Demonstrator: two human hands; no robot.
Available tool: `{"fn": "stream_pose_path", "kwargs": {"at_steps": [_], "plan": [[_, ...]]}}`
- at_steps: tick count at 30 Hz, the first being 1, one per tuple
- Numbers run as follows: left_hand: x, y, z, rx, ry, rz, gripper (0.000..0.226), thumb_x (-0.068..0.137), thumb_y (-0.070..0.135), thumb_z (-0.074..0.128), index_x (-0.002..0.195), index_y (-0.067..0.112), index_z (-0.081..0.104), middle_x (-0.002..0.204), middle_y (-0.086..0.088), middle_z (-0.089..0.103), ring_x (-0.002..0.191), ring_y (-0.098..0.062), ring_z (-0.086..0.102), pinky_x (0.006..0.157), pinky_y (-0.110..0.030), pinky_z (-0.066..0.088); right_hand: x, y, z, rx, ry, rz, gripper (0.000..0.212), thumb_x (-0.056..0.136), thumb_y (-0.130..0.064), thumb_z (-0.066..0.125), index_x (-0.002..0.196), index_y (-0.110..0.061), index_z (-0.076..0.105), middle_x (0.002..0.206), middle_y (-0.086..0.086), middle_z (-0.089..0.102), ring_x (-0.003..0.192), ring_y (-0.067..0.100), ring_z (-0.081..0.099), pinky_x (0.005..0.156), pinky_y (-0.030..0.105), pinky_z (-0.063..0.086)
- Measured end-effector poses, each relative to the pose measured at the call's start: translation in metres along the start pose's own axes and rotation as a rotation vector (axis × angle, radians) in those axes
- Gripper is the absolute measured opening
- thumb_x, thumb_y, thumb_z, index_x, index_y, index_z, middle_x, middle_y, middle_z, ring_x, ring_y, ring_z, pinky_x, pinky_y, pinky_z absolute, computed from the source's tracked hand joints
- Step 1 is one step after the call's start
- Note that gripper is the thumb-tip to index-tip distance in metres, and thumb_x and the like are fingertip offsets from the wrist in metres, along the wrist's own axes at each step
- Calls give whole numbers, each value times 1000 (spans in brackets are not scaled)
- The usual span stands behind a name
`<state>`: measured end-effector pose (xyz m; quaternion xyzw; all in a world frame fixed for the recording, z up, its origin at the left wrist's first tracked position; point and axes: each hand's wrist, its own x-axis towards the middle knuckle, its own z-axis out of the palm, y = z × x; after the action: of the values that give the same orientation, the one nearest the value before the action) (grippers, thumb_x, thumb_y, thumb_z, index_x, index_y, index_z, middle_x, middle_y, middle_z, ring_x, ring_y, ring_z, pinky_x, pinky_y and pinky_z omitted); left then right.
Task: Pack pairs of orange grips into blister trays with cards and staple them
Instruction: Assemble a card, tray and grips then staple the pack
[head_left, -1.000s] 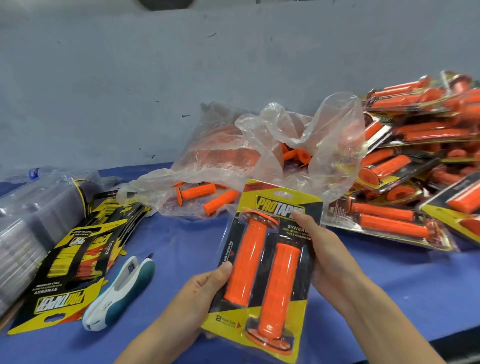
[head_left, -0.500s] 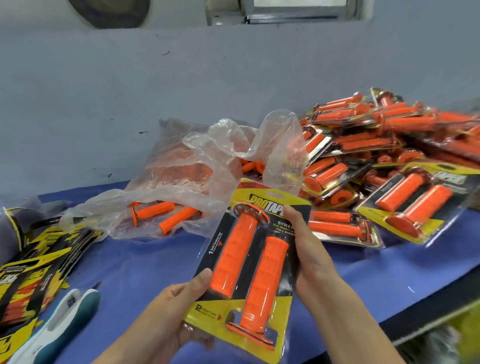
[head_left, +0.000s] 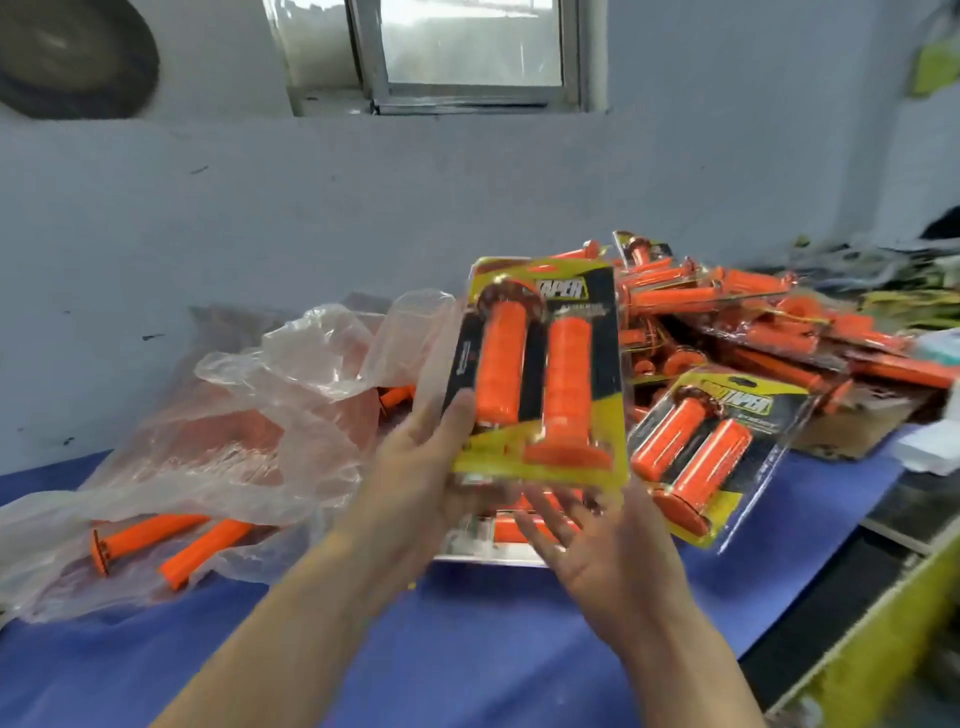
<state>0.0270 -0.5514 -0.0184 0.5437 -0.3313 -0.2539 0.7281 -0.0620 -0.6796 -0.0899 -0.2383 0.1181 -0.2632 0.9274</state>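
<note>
Blue tabletop (head_left: 467, 649): left hand (head_left: 415, 483) fingers grasp blister pack (head_left: 545, 374) lower-left; right hand (head_left: 608, 561) fingers released beneath.

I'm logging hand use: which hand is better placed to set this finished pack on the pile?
Left, probably: the left hand grips the pack at its lower edge, while the right hand is open beneath it, holding nothing. The pile lies close on the right.
</note>
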Motion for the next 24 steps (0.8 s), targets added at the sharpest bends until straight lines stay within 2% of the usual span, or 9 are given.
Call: {"fn": "stream_pose_path", "kwargs": {"at_steps": [2, 3, 5, 8, 12, 15, 18, 20, 24], "plan": [[65, 33, 32, 16, -1, 76, 52, 95, 43, 54, 124, 0, 54, 104, -9, 73, 86, -15, 72, 71, -27, 58, 3, 1, 4, 87, 37, 30, 41, 97, -44, 50, 118, -11, 61, 115, 16, 70, 94, 32, 72, 81, 48, 58], [90, 46, 46, 28, 3, 93, 59, 96, 47, 52, 130, -2, 50, 120, -12, 68, 93, -14, 71, 77, -24, 58, 6, 2, 6, 112, 35, 44, 36, 97, -41, 52, 114, -11, 63, 115, 16, 70, 93, 32, 72, 77, 47, 59], [121, 60, 64, -71, 30, 52, 75, 92, 52, 56, 143, 0, 36, 150, -20, 40, 119, -24, 60, 98, -31, 53, 7, 8, 10, 131, -1, 75, 26, 93, -30, 58, 109, -11, 66, 109, 15, 71, 89, 31, 72, 73, 45, 60], [130, 45, 74, -109, 20, -34, 82, 88, 54, 59, 146, 4, 29, 154, -23, 29, 133, -35, 46, 106, -40, 47, 10, 16, 21, 91, -59, 102, 29, 75, -23, 69, 102, -11, 69, 98, 14, 72, 82, 30, 71, 73, 42, 59], [87, 9, 37, 121, -29, -68, 85, 77, 69, 60, 140, 15, 45, 139, -10, 52, 114, -21, 61, 90, -36, 57, 12, 27, 33, -6, -93, 100, 23, 92, -29, 59, 105, -15, 70, 96, 8, 73, 79, 23, 71, 71, 36, 57], [44, -1, -11, 274, 83, -20, 71, 68, 77, 57, 113, 22, 65, 110, 0, 73, 97, -15, 72, 89, -36, 56, 6, 56, 48, -96, -140, 147, 27, 97, -32, 54, 93, -14, 73, 91, 7, 73, 77, 19, 71, 73, 35, 58], [-3, 5, -53, 402, 194, 22, 55, 67, 78, 53, 92, 32, 71, 100, 6, 75, 92, -11, 71, 86, -34, 55, -5, 100, 70, -271, -184, 220, 30, 96, -27, 53, 79, -16, 75, 83, 5, 71, 72, 20, 69, 74, 38, 58], [-36, 15, -80, 500, 231, 9, 51, 70, 80, 49, 91, 39, 70, 101, 10, 74, 93, -9, 70, 82, -30, 55, -17, 134, 86, -400, -217, 252, 27, 95, -26, 52, 85, -14, 73, 79, 3, 71, 70, 19, 68, 72, 37, 57], [-103, 50, -141, 631, 327, -10, 62, 70, 72, 47, 105, 24, 64, 103, 3, 72, 98, -15, 69, 86, -30, 57, -50, 197, 114, -574, -328, 298, 23, 95, -29, 55, 99, -11, 69, 84, 1, 70, 67, 17, 65, 66, 33, 55]]}}
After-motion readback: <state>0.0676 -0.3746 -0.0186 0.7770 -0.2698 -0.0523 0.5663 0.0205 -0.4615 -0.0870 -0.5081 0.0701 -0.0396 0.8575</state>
